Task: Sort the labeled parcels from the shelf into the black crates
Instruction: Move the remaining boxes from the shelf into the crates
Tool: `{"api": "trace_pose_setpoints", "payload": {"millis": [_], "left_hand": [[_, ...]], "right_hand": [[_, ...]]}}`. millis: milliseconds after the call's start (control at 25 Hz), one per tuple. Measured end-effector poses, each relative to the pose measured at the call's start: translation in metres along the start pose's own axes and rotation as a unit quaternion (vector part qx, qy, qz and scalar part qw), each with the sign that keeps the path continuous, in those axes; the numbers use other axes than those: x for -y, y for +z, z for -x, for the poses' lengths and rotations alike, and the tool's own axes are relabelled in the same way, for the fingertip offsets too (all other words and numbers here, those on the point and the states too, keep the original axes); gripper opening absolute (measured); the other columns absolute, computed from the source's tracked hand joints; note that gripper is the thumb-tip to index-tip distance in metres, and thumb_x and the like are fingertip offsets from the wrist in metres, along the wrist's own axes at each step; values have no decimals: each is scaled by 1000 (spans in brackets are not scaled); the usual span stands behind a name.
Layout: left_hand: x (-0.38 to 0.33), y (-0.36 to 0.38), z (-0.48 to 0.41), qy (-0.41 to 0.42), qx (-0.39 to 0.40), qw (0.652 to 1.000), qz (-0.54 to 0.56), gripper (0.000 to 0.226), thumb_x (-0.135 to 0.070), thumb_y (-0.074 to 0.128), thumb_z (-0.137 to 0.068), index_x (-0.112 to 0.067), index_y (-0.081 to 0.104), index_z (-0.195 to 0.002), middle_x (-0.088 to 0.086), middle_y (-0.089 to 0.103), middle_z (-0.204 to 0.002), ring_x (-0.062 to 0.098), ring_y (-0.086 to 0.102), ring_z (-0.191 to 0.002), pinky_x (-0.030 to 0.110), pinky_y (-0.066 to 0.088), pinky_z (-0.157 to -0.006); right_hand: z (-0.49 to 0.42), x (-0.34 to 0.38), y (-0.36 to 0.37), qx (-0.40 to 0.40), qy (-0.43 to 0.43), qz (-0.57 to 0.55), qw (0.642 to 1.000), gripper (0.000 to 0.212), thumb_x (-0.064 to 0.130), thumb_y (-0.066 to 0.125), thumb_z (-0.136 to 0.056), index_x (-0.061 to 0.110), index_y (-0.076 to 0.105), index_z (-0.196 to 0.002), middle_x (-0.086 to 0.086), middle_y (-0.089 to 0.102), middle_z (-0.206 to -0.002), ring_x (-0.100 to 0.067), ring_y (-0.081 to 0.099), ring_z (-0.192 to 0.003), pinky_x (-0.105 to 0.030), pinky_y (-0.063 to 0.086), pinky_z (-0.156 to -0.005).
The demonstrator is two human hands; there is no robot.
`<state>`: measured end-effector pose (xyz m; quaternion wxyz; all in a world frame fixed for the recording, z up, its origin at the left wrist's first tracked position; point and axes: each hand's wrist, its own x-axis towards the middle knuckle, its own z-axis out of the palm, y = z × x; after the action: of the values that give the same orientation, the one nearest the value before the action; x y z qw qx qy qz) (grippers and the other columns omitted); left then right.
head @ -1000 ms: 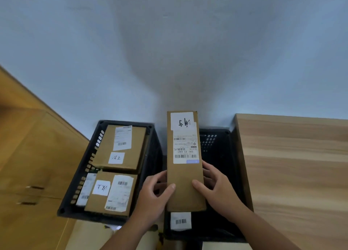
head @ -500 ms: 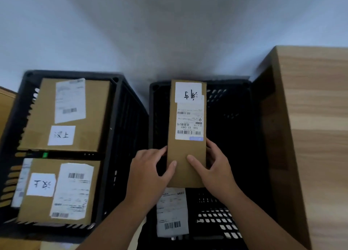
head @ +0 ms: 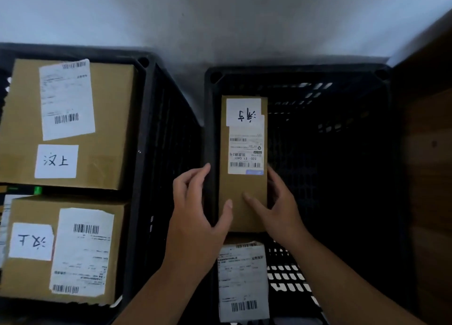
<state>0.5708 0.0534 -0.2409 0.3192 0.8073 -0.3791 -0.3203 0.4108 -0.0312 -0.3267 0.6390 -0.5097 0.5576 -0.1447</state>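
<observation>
Both the left hand (head: 195,209) and right hand (head: 278,207) grasp a slim rectangular cardboard parcel (head: 241,190), fingers curled at its edges; it now sits deeper in the slotted black plastic crate (head: 293,69).

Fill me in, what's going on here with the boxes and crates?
A person is sorting parcels. Both the left hand and the right hand hold a narrow brown cardboard parcel with white labels, thumbs on top, within the opening of the right black plastic crate, near its left wall. Another white-labelled parcel lies lower in that crate. The left black plastic crate already holds two larger brown cardboard boxes, one far and one near.
</observation>
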Motion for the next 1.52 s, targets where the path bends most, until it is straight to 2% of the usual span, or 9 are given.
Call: {"api": "trace_pose_setpoints", "payload": {"millis": [200, 480, 680, 920, 1080, 1240, 1320, 1400, 1520], "left_hand": [[6, -8, 3, 22, 13, 999, 35, 64, -26, 70, -92, -30, 43, -150, -24, 37, -143, -4, 43, -134, 4, 36, -102], [12, -8, 7, 45, 10, 997, 58, 57, -15, 70, -92, -22, 50, -146, -15, 41, -149, 2, 43, -139, 4, 35, -104], [14, -9, 6, 49, 9, 997, 62, 53, -19, 67, -93, -24, 52, -144, -17, 43, -148, 3, 44, -139, 6, 35, -105], [11, -13, 8, 47, 48, 998, 15, 52, -26, 66, -96, -31, 50, -145, -23, 33, -153, -1, 32, -145, 5, 27, -110], [-9, -31, 13, 64, 72, 993, -72, 59, -34, 63, -96, -37, 41, -151, -29, 27, -155, -5, 23, -147, 12, 19, -113], [-71, -69, 38, 81, 84, 982, -146, 61, -42, 59, -97, -41, 34, -152, -30, 26, -152, -10, 20, -143, 17, 20, -118], [-111, -92, 57, 113, 83, 973, -182, 63, -44, 58, -96, -39, 32, -153, -26, 28, -153, -8, 21, -142, 13, 14, -116], [-151, -116, 76, 150, 79, 964, -205, 65, -46, 58, -96, -36, 31, -154, -22, 31, -153, -4, 23, -142, 11, 9, -114], [-206, -146, 100, 228, 66, 947, -218, 68, -51, 56, -94, -33, 31, -155, -19, 34, -153, 1, 27, -142, 20, 15, -118]], "right_hand": [[-37, -28, 6, 5, 12, 22, 1000, 74, 24, 77, -91, 35, 41, -155, 13, 60, -142, -4, 60, -126, -37, 57, -101], [-54, -43, 7, 3, 26, 37, 999, 72, 18, 79, -90, 30, 43, -151, 20, 60, -133, 10, 61, -116, -14, 57, -83], [-63, -63, 18, 24, 50, 76, 996, 85, 15, 76, -92, 28, 25, -158, 16, 52, -138, 7, 56, -116, -36, 53, -103], [-62, -59, 14, 40, 85, 97, 991, 91, 37, 76, -90, 33, 19, -161, 5, 50, -152, -19, 54, -135, -41, 49, -108], [-25, 9, 6, -70, 84, 121, 987, 93, 39, 71, -95, 25, 11, -165, -1, 33, -165, -21, 35, -149, -29, 34, -107], [71, 114, -17, -70, -20, 193, 979, 80, 36, 69, -97, 30, 22, -162, 15, 38, -158, -1, 34, -142, -26, 31, -117], [127, 166, -34, -82, -71, 260, 959, 76, 39, 68, -96, 33, 26, -159, 22, 37, -155, 5, 30, -142, -31, 29, -124], [183, 212, -52, -110, -114, 338, 928, 76, 44, 64, -96, 33, 24, -160, 19, 28, -163, -1, 20, -152, -36, 25, -127], [259, 261, -77, -177, -161, 383, 892, 74, 47, 63, -95, 30, 30, -159, 13, 25, -167, -8, 18, -156, -40, 26, -126]]}}
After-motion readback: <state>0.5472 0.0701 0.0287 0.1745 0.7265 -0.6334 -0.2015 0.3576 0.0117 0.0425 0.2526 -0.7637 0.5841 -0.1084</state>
